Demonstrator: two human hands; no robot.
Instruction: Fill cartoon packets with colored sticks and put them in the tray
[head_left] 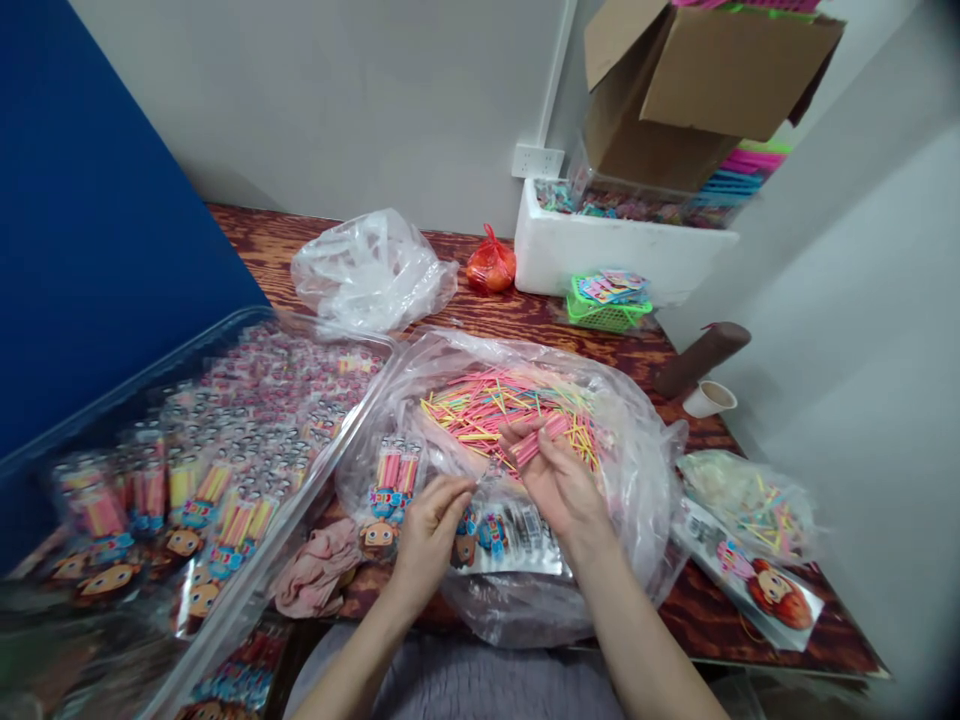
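My right hand [562,490] is closed around a small bundle of pink candy-like sticks [541,440], held above a loose pile. That pile of thin pink, yellow and blue sticks [480,400] lies in a large clear plastic bag [637,460]. My left hand [433,525] pinches the edge of a printed clear-and-silver packet [517,545], which lies below both hands with a cartoon face and lettering on it. Just left of that hand, a filled packet [396,475] with pink sticks rests on the plastic.
A clear tub [360,400] of many filled packets stands at left, beside a crumpled pink cloth [319,570]. On the right are a paper cup [709,399], a brown cylinder [705,355] and more packets [772,590]. Behind sit a green basket [607,316] and a white foam box [622,255].
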